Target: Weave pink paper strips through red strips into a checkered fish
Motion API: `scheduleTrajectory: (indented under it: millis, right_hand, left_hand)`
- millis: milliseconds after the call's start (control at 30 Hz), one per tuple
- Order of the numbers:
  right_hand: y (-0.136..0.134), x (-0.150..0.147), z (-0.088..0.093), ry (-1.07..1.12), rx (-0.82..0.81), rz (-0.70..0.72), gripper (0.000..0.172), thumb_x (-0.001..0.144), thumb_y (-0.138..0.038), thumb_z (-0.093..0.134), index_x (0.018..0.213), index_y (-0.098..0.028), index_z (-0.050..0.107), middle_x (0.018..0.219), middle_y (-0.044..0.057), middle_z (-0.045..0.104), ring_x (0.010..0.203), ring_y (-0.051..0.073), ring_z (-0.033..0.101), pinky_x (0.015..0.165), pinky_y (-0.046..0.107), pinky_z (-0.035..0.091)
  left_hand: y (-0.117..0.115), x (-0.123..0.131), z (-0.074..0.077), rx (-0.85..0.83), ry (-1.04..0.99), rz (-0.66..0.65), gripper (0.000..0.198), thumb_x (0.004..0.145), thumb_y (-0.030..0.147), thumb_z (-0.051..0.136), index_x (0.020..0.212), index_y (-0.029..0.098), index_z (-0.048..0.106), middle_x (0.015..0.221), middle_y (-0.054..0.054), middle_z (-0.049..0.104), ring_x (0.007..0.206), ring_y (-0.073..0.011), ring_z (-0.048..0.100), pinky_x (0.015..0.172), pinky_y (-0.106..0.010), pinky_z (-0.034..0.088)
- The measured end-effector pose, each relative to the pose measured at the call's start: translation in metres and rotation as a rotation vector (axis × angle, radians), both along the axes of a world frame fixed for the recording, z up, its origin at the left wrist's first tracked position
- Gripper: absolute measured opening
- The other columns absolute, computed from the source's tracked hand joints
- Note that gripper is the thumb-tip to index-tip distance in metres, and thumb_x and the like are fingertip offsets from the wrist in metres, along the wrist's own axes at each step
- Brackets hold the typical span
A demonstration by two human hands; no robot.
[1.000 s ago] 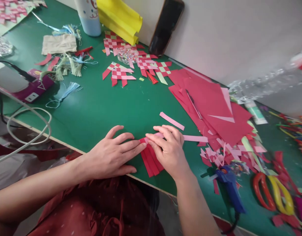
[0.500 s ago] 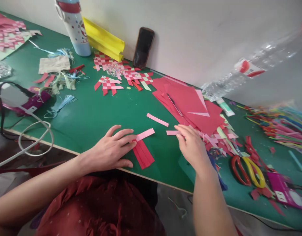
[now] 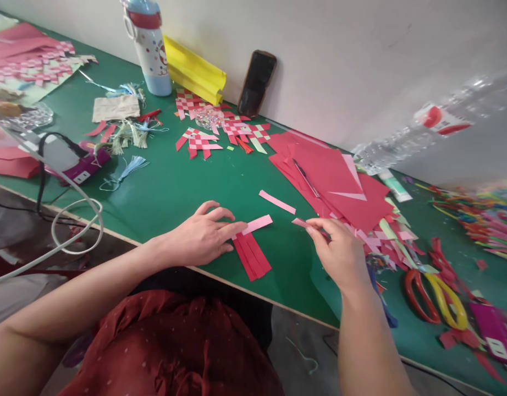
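My left hand [image 3: 202, 234] rests on the table with its fingers apart, the index fingertip touching the left end of a pink paper strip [image 3: 259, 224]. That strip lies across the top of several red paper strips [image 3: 253, 257], which fan out side by side. Between thumb and fingers, my right hand [image 3: 338, 247] pinches another pink paper strip [image 3: 299, 222], its free end pointing left. A further pink strip [image 3: 277, 202] lies loose on the table just beyond both hands.
Red paper sheets [image 3: 336, 181] bearing a pen [image 3: 306, 178] lie at right, beside paper scraps. Scissors [image 3: 420, 297] and a purple box [image 3: 495, 330] sit nearer right. Woven paper pieces [image 3: 199, 142], a phone [image 3: 257, 82], a drinking bottle [image 3: 152, 55] and tassels [image 3: 130, 168] stand or lie farther back.
My right hand has taken the pink strip off the table and now holds it pinched and tilted. My left index finger has straightened onto the other pink strip. The view has shifted left.
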State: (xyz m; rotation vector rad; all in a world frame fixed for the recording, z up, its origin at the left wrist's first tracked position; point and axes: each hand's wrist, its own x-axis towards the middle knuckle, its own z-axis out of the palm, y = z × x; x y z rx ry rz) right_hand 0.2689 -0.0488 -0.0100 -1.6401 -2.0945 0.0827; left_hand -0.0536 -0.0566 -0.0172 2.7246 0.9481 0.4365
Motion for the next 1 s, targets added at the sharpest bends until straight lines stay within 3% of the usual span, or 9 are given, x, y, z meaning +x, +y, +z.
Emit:
scheduleTrajectory:
  millis: [133, 267, 400, 467, 633, 800, 1000]
  right_hand:
    - [-0.028, -0.023, 0.013, 0.167, -0.08, 0.02, 0.014, 0.094, -0.031, 0.056, 0.095, -0.024, 0.068, 0.092, 0.002, 0.069, 0.082, 0.018, 0.065, 0.074, 0.03, 0.049]
    - [-0.048, -0.039, 0.013, 0.22, -0.184, 0.121, 0.015, 0.096, -0.03, 0.054, 0.093, -0.025, 0.067, 0.093, 0.002, 0.069, 0.085, 0.017, 0.065, 0.075, 0.028, 0.05]
    - [-0.048, -0.041, 0.008, 0.172, -0.26, 0.138, 0.017, 0.098, -0.031, 0.052, 0.097, -0.025, 0.067, 0.092, 0.001, 0.069, 0.083, 0.017, 0.066, 0.074, 0.029, 0.051]
    - [-0.042, -0.039, 0.006, 0.108, -0.213, 0.13, 0.018, 0.099, -0.031, 0.05, 0.101, -0.024, 0.067, 0.095, 0.003, 0.069, 0.086, 0.018, 0.067, 0.075, 0.031, 0.051]
    - [-0.044, -0.044, 0.009, -0.077, 0.127, 0.154, 0.026, 0.095, -0.028, 0.056, 0.118, -0.021, 0.064, 0.114, 0.012, 0.065, 0.108, 0.028, 0.058, 0.095, 0.048, 0.046]
    - [-0.073, -0.069, 0.008, -0.059, -0.016, 0.397, 0.02, 0.089, -0.029, 0.067, 0.109, -0.024, 0.067, 0.105, 0.007, 0.07, 0.104, 0.026, 0.058, 0.092, 0.045, 0.049]
    - [-0.081, -0.077, -0.008, -0.038, -0.026, 0.381, 0.02, 0.094, -0.025, 0.06, 0.113, -0.022, 0.067, 0.103, 0.007, 0.072, 0.097, 0.024, 0.063, 0.087, 0.044, 0.053]
  left_hand:
    - [0.01, 0.003, 0.001, -0.036, -0.004, -0.003, 0.043, 0.098, 0.018, 0.047, 0.139, 0.01, 0.043, 0.11, -0.011, 0.072, 0.116, -0.025, 0.053, 0.103, -0.042, 0.033]
    - [0.014, 0.004, 0.006, -0.038, 0.02, -0.021, 0.04, 0.097, 0.022, 0.051, 0.135, 0.013, 0.048, 0.112, -0.011, 0.07, 0.115, -0.026, 0.053, 0.101, -0.042, 0.035]
    - [0.02, 0.006, 0.015, -0.037, 0.088, -0.043, 0.035, 0.095, 0.027, 0.055, 0.129, 0.018, 0.056, 0.109, -0.01, 0.07, 0.114, -0.0259, 0.056, 0.098, -0.041, 0.036]
    - [0.024, 0.008, 0.018, -0.039, 0.119, -0.062, 0.032, 0.096, 0.025, 0.054, 0.127, 0.019, 0.058, 0.102, -0.01, 0.071, 0.112, -0.0253, 0.058, 0.096, -0.04, 0.037]
    - [0.034, 0.011, 0.018, -0.042, 0.098, -0.115, 0.03, 0.094, 0.011, 0.047, 0.116, 0.02, 0.065, 0.092, -0.007, 0.072, 0.105, -0.022, 0.061, 0.088, -0.034, 0.042]
    - [0.036, 0.01, 0.01, -0.038, 0.004, -0.116, 0.025, 0.091, 0.012, 0.053, 0.106, 0.023, 0.07, 0.093, -0.005, 0.073, 0.101, -0.0214, 0.063, 0.084, -0.033, 0.043]
    - [0.036, 0.008, 0.006, -0.04, -0.056, -0.127, 0.022, 0.092, 0.014, 0.055, 0.104, 0.023, 0.071, 0.091, -0.004, 0.074, 0.1, -0.0212, 0.063, 0.085, -0.033, 0.044]
